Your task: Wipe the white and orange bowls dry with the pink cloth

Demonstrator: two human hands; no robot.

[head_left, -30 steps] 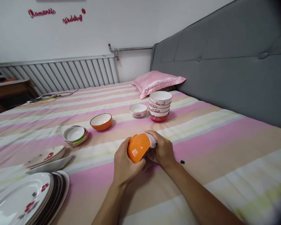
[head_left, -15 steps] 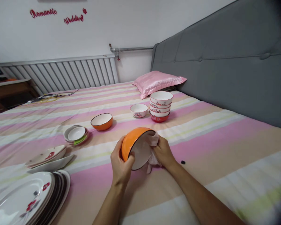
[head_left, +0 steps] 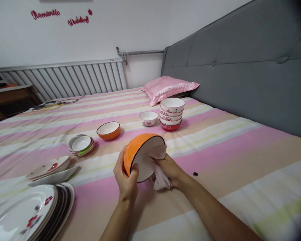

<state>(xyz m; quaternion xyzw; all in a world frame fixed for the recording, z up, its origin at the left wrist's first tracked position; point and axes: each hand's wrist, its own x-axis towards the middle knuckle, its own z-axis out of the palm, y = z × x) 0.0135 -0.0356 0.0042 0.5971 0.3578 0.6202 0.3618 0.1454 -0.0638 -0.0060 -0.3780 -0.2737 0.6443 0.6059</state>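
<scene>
My left hand [head_left: 125, 180] grips an orange bowl [head_left: 141, 156] by its rim, tilted on its side so the white inside faces me and to the right. My right hand [head_left: 169, 169] is closed on a pale pink cloth [head_left: 160, 167] and presses it against the inside of the bowl. Both hands are held just above the striped bedsheet [head_left: 215, 147].
A second orange bowl [head_left: 108, 130] sits behind, with a small white bowl [head_left: 148, 118] and a stack of patterned bowls [head_left: 171, 113] further back. Small dishes [head_left: 80, 144], flat plates [head_left: 50, 168] and large flowered plates [head_left: 30, 211] lie at left. Pink pillow [head_left: 167, 87], grey headboard [head_left: 240, 63].
The bowl has turned from bottom-up to its white inside facing me. My right hand with the cloth has moved from the outside into the inside of the bowl.
</scene>
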